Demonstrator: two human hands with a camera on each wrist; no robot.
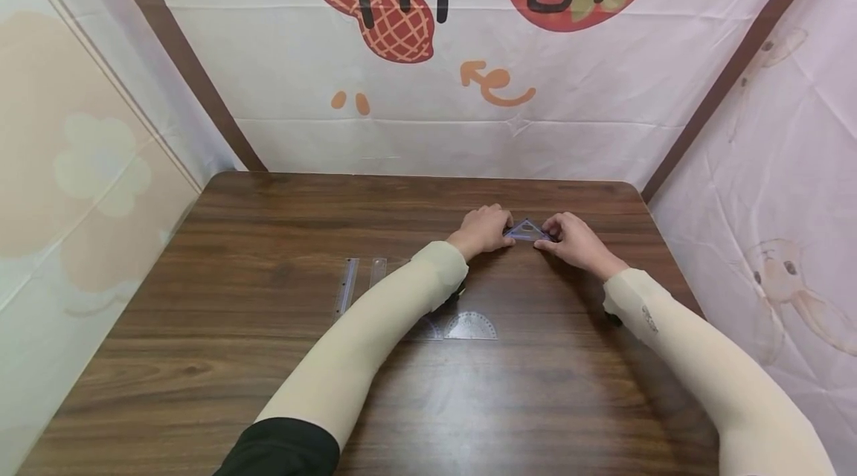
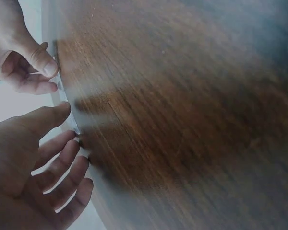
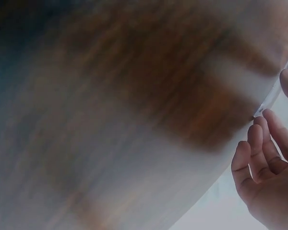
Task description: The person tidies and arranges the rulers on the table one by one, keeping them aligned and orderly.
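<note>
A small clear triangular set square (image 1: 525, 236) with bluish edges is at the far right part of the table, its apex pointing away from me. My left hand (image 1: 483, 229) pinches its left corner between thumb and fingers. At the opposite corner, my right hand (image 1: 576, 239) grips it with thumb and forefinger. In the left wrist view the set square appears as a thin strip between the two hands, and the other fingers of the left hand (image 2: 53, 163) are loosely bent. The right wrist view shows the right hand (image 3: 266, 177) at one end of the strip.
Left of centre lie a clear straight ruler (image 1: 347, 286) and a second narrow ruler (image 1: 378, 270), both partly behind my left sleeve. A clear protractor (image 1: 471, 326) lies nearer, beside another clear piece (image 1: 434, 329) half hidden by that arm. Printed cloth (image 1: 428, 141) hangs behind the table.
</note>
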